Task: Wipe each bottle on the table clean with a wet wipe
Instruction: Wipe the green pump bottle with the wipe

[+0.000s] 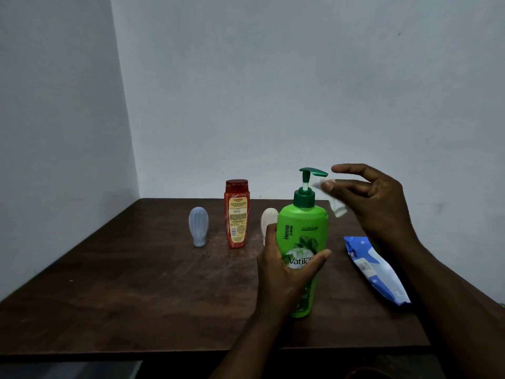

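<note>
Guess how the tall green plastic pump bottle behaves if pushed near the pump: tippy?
Probably tippy: the tall green plastic pump bottle tapers to a narrow base, and the left hand grips its body while the right hand holds the white wet wipe by the dark green pump head. Glossy plastic, likely slippery when damp.

A dark table (pixel 136 283) is carrying a red bottle (pixel 236 214) — a pale blue bottle (pixel 198 227) standing left of it, a cream bottle (pixel 269 220) right, a wipes pack (pixel 379 272) lying farther right.

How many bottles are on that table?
4: a green pump bottle gripped in the left hand, a cream bottle partly hidden behind it, a red bottle and a pale blue bottle farther left.
</note>
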